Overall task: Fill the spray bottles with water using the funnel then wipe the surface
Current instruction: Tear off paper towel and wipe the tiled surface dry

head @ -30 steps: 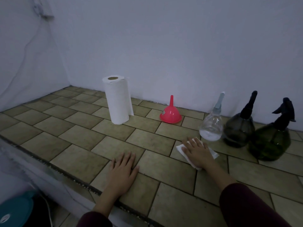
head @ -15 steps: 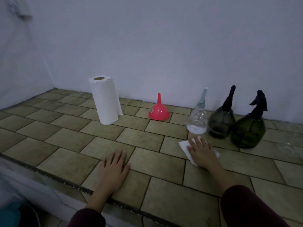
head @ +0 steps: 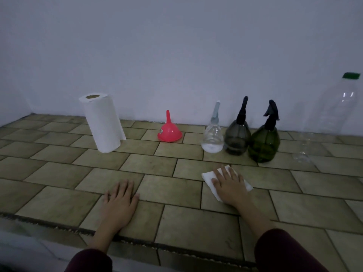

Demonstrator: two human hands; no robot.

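Observation:
Three spray bottles stand in a row near the wall: a clear one [head: 212, 138], a smoky grey one [head: 237, 137] and a green one [head: 264, 143], all with their spray heads on. A pink funnel [head: 169, 131] sits upside down to their left. My right hand [head: 229, 184] lies flat on a folded white paper towel [head: 208, 176] on the tiled counter [head: 172, 189], just in front of the clear bottle. My left hand [head: 119, 199] rests flat, palm down, near the counter's front edge, holding nothing.
A roll of paper towel [head: 102, 123] stands upright at the back left. A tall clear plastic bottle [head: 334, 112] with a green cap stands at the far right by the wall. The counter's front edge [head: 59, 226] runs just below my left hand.
The view has swung to the right, bringing the tall clear bottle into sight. My right hand with the paper towel has shifted slightly; my left hand stays flat.

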